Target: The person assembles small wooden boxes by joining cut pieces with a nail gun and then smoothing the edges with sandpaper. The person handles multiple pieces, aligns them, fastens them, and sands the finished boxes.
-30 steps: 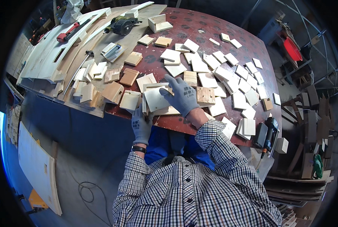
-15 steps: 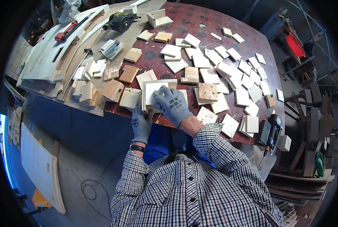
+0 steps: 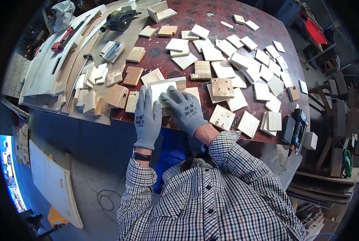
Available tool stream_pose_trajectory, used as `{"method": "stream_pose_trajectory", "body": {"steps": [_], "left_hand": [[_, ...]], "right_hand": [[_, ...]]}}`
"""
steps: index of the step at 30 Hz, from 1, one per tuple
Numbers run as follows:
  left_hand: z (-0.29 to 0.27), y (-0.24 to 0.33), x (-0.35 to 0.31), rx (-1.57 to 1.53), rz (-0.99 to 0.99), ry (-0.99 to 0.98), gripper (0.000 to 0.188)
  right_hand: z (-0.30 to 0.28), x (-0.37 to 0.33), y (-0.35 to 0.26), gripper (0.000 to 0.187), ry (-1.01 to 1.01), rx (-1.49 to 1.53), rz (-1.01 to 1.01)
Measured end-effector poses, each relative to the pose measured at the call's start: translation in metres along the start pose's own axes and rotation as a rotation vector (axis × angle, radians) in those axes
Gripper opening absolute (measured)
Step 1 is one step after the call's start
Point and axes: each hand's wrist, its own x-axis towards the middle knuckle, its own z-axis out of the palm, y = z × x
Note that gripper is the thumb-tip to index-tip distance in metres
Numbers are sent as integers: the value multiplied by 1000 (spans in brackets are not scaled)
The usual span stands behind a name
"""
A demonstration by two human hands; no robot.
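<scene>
Gloved in grey, the left hand [image 3: 148, 122] stands against the left front of a pale square wooden board [image 3: 159, 88], its fingers together and stretched forward; whether it grips cannot be told. The right hand [image 3: 184, 110] lies over the board's right front, fingers bent and slightly apart, fingertips on its top face; any clamping by the thumb underneath cannot be made out. Dark printing shows on the back of both gloves, with larger characters above a smaller line.

The board lies between the hands and just ahead of them, near the front edge of a dark red worktable [image 3: 153, 60]. Its front edge and lower side are covered by the gloves, and so is part of a pale wooden strip [image 3: 181, 83] behind it. Right of the hands, a knotted block [image 3: 222, 87] overlaps a paler piece. Top left, the circular saw [image 3: 119, 21] is dim and its details hard to read.
</scene>
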Motion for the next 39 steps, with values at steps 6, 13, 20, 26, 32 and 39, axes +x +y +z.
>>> {"method": "stream_pose_trajectory", "body": {"steps": [6, 13, 20, 26, 32, 39], "left_hand": [[5, -13, 9, 243, 210, -126, 55], [-7, -14, 26, 263, 267, -250, 73], [-20, -16, 37, 285, 332, -322, 77], [-8, -30, 29, 88, 247, -298, 75], [-11, -26, 21, 62, 227, -309, 76], [2, -29, 25, 56, 263, -263, 76]], "right_hand": [[-1, -4, 4, 63, -39, 181, 70], [-21, 3, 49, 60, -191, 745, 131], [-144, -85, 89, 42, 605, 654, 534], [-238, -268, 170, 37, 865, 278, 897], [-298, -387, 176, 44, 928, -102, 1171], [-318, -492, 230, 46, 761, -340, 1287]]}}
